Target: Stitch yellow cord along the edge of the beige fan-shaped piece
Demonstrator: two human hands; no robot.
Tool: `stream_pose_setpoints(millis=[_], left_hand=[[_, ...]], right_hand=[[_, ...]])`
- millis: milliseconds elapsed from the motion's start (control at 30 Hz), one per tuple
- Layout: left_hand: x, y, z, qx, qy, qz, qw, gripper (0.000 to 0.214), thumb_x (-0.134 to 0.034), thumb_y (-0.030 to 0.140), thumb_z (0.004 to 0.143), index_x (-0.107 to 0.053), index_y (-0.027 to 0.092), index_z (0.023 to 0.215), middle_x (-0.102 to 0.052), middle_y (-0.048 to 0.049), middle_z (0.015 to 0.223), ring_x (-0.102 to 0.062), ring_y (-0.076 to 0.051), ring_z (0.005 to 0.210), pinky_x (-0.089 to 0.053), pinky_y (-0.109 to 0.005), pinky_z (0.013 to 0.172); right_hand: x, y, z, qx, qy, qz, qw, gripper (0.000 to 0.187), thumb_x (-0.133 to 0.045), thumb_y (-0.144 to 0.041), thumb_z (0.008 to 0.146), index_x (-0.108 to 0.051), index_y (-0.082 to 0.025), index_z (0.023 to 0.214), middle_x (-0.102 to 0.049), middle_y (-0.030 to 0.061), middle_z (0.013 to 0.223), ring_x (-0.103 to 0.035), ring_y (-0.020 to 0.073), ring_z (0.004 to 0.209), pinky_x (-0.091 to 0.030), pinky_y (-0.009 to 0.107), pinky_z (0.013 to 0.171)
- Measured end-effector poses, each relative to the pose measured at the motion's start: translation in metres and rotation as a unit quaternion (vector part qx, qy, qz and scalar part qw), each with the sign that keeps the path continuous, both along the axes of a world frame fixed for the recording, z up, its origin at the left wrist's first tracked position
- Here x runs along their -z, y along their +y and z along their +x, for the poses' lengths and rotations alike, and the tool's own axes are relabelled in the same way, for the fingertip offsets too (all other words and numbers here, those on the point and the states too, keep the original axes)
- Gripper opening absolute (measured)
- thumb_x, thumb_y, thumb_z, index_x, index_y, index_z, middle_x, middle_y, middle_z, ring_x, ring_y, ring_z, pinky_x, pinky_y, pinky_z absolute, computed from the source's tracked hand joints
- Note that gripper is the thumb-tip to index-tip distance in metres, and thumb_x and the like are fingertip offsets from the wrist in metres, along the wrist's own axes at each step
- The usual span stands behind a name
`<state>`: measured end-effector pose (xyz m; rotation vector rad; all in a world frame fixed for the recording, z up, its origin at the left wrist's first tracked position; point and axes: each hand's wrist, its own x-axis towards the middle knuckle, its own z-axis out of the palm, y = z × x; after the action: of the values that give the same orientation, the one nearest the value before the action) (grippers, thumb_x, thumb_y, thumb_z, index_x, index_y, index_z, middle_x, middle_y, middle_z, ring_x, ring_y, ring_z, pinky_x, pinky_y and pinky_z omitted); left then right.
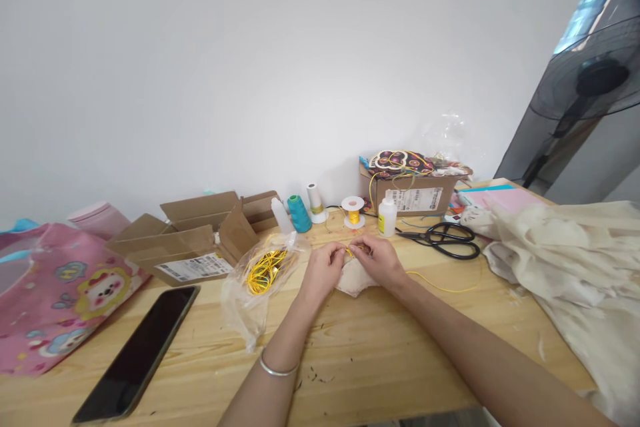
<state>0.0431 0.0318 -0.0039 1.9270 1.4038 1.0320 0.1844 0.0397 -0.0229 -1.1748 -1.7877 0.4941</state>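
A short length of yellow cord (pixel 349 252) lies directly between the fingertips, at the meeting point of the left hand (pixel 326 265) and the right hand (pixel 381 261). Neither hand is nearer to it; it is reached equally from both sides. Just below the fingertips, on the near side, a piece of pale cloth (pixel 355 281) is framed by the two hands, with one corner pointed back between the forearms. Its long axis is partly covered by the fingers and cannot be told.

Both hands are nearly closed, thumb against fingers, and the cord is pinched from each side. Whether an edge of the cloth is also gripped is hard to say, since the fingertips are small in the view. A loose strand (pixel 443 288) is seen running out to the right of the right wrist, across the bench (pixel 360 353).

Beyond the hands, a spool of yellow thread (pixel 354 217) and a small bottle (pixel 387 217) are set upright. To their right, black scissors (pixel 445 240) are laid flat; to their left, a coil of cord (pixel 265 273) is held in a clear bag (pixel 244 321).
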Motion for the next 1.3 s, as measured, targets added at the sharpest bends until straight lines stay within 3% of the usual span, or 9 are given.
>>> stream_pose_setpoints(millis=[100, 200, 300, 467, 700, 1000, 1133, 1300], left_hand=[[0.008, 0.004, 0.0, -0.001, -0.065, -0.059, 0.996, 0.022, -0.045, 0.028, 0.072, -0.061, 0.014, 0.073, -0.056, 0.0005, 0.053, -0.047, -0.01, 0.047, -0.034, -0.02, 0.044], [0.01, 0.006, 0.0, -0.005, -0.101, -0.064, 0.993, 0.022, -0.048, 0.029, 0.07, -0.062, 0.014, 0.072, -0.062, -0.002, 0.064, -0.053, -0.012, 0.057, -0.04, -0.022, 0.053], [0.006, 0.005, 0.0, -0.012, -0.126, -0.071, 0.989, 0.021, -0.051, 0.031, 0.067, -0.064, 0.013, 0.067, -0.065, -0.0035, 0.068, -0.056, -0.014, 0.062, -0.041, -0.023, 0.058], [-0.002, 0.002, 0.003, -0.012, -0.151, -0.117, 0.981, 0.022, -0.055, 0.031, 0.064, -0.065, 0.012, 0.067, -0.066, -0.0047, 0.064, -0.055, -0.014, 0.056, -0.041, -0.023, 0.053], [0.004, 0.005, 0.003, -0.012, -0.16, -0.114, 0.981, 0.026, -0.057, 0.034, 0.064, -0.067, 0.012, 0.071, -0.066, -0.005, 0.064, -0.055, -0.013, 0.052, -0.04, -0.022, 0.046], [0.003, 0.003, 0.003, 0.012, -0.141, -0.074, 0.987, 0.027, -0.055, 0.035, 0.066, -0.067, 0.012, 0.075, -0.067, -0.006, 0.073, -0.057, -0.015, 0.06, -0.043, -0.023, 0.053], [0.004, 0.004, 0.001, -0.021, -0.096, -0.057, 0.994, 0.028, -0.054, 0.037, 0.065, -0.067, 0.013, 0.073, -0.063, -0.0028, 0.061, -0.049, -0.01, 0.048, -0.035, -0.02, 0.044], [0.007, 0.006, -0.002, -0.058, -0.048, -0.025, 0.997, 0.03, -0.054, 0.04, 0.065, -0.066, 0.013, 0.07, -0.044, 0.0041, 0.041, -0.031, -0.006, 0.037, -0.022, -0.019, 0.038]], right_hand=[[0.0, 0.0, -0.001, -0.003, -0.007, 0.002, 1.0, 0.017, -0.047, -0.031, 0.075, -0.061, -0.021, 0.075, -0.063, 0.0024, 0.072, -0.053, 0.0136, 0.062, -0.038, 0.025, 0.056], [0.001, 0.001, -0.001, 0.002, -0.01, -0.001, 1.0, 0.017, -0.047, -0.031, 0.075, -0.061, -0.021, 0.075, -0.063, 0.0021, 0.071, -0.053, 0.0135, 0.061, -0.038, 0.025, 0.055], [0.0, 0.0, -0.001, 0.018, -0.026, -0.008, 0.999, 0.017, -0.047, -0.031, 0.075, -0.061, -0.022, 0.074, -0.063, 0.0014, 0.069, -0.052, 0.0134, 0.06, -0.036, 0.025, 0.054], [-0.002, -0.001, 0.001, 0.037, -0.041, -0.004, 0.998, 0.017, -0.047, -0.031, 0.074, -0.061, -0.022, 0.073, -0.062, 0.0012, 0.067, -0.051, 0.0135, 0.06, -0.035, 0.025, 0.053], [-0.003, -0.001, 0.001, 0.033, -0.027, -0.009, 0.999, 0.017, -0.047, -0.031, 0.075, -0.06, -0.021, 0.073, -0.063, 0.0019, 0.07, -0.053, 0.0135, 0.061, -0.036, 0.024, 0.055], [-0.008, -0.003, 0.002, 0.074, -0.047, -0.016, 0.996, 0.015, -0.047, -0.029, 0.074, -0.059, -0.02, 0.072, -0.062, 0.0015, 0.072, -0.053, 0.0133, 0.067, -0.036, 0.023, 0.058], [-0.008, 0.0, 0.006, 0.056, -0.041, -0.03, 0.997, 0.017, -0.048, -0.033, 0.073, -0.058, -0.019, 0.069, -0.06, 0.0001, 0.065, -0.05, 0.0114, 0.059, -0.034, 0.021, 0.052], [-0.011, 0.002, 0.01, 0.007, 0.035, -0.069, 0.997, 0.026, -0.049, -0.039, 0.07, -0.057, -0.016, 0.063, -0.051, -0.0013, 0.054, -0.041, 0.0087, 0.05, -0.03, 0.019, 0.045]])
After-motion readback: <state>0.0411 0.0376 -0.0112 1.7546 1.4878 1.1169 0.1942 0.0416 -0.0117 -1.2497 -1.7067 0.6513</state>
